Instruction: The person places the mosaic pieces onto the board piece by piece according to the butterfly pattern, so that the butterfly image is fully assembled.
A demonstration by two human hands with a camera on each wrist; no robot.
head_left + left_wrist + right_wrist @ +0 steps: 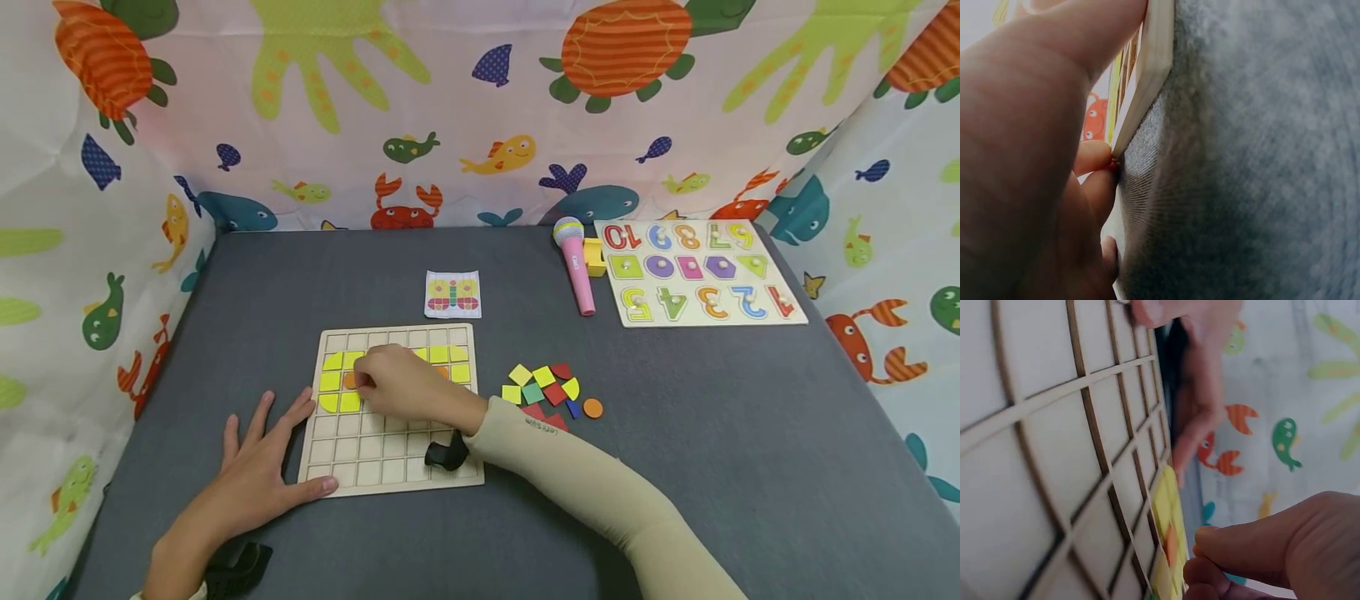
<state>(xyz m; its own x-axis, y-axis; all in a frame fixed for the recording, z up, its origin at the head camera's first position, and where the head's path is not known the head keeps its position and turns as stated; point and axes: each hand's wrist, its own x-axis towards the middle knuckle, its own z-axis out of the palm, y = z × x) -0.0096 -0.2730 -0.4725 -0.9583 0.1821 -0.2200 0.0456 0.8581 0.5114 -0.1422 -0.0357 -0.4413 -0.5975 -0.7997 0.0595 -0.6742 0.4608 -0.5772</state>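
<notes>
A wooden grid board point(367, 450) lies on the grey table with yellow tiles point(330, 381) in its upper rows, some with rounded corners. Over these rows my right hand point(401, 383) has curled fingers, its fingertips beside an orange round tile point(349, 381). In the right wrist view, thumb and finger come together close to the yellow tiles point(1163, 506); whether a tile is between them is hidden. My left hand point(258, 475) has its fingers spread, fingertips near the board's left edge, thumb resting on the lower left corner. The left wrist view shows the board's side point(1147, 75) against that thumb.
Right of the board lie several loose coloured tiles point(532, 393) and an orange disc point(592, 408). Behind it is a butterfly pattern card point(452, 295). Farther right are a pink toy microphone point(576, 267), a yellow block point(594, 257) and a number-and-shape puzzle board point(701, 272).
</notes>
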